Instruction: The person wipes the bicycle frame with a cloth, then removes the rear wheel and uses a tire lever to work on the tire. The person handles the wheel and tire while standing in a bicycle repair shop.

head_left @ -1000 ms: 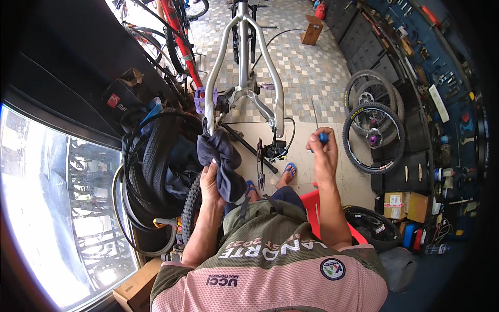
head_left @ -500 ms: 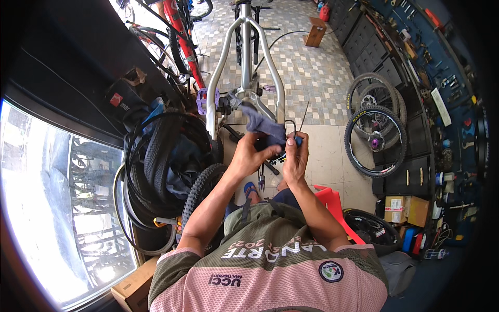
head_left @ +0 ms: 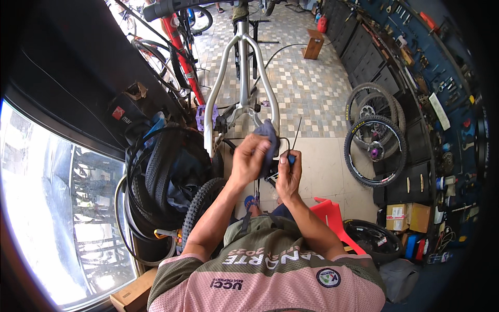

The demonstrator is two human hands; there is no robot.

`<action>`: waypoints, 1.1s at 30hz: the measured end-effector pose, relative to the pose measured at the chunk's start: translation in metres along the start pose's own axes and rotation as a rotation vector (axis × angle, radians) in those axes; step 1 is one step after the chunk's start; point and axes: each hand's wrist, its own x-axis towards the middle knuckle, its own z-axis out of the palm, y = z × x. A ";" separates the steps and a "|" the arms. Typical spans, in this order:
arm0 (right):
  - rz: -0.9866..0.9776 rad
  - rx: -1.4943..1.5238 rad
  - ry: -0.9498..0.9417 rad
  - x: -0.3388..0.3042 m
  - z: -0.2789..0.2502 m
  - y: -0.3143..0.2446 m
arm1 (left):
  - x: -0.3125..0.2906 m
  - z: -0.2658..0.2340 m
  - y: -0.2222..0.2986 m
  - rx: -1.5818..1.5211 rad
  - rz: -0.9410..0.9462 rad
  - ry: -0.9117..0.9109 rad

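My left hand (head_left: 248,162) is closed on a crumpled grey-blue rag (head_left: 268,136), which hangs beside the rear end of a silver bicycle frame (head_left: 244,78). Close to its right, my right hand (head_left: 289,174) pinches a thin rod tool with a blue handle (head_left: 291,158), its rod pointing up and away. A short black cable curves up beside these fingers; whether they hold it too, I cannot tell. Dark parts below the rag are mostly hidden by my hands. A purple pedal (head_left: 207,117) sits left of the frame's lower end.
Tyres (head_left: 161,161) are heaped at the left, by a bright window. Bicycle wheels (head_left: 375,151) lean against dark drawers (head_left: 358,39) at the right, below a wall of tools. A red plastic stool (head_left: 328,214) stands beside my right arm. Cardboard boxes (head_left: 417,217) sit lower right.
My left hand has raised and turned the rag, which now hangs more upright. My right hand has shifted slightly left and down in the picture with the rod tool. The view has tilted a little.
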 end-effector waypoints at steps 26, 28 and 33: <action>-0.035 0.033 -0.115 0.008 -0.021 0.018 | 0.391 0.002 -0.144 0.491 -0.562 0.422; -0.084 0.006 -0.147 0.019 -0.022 0.010 | 0.401 0.003 -0.140 0.622 -0.512 0.459; -0.163 -0.077 -0.130 0.027 -0.025 0.013 | 0.399 0.017 -0.128 0.673 -0.453 0.519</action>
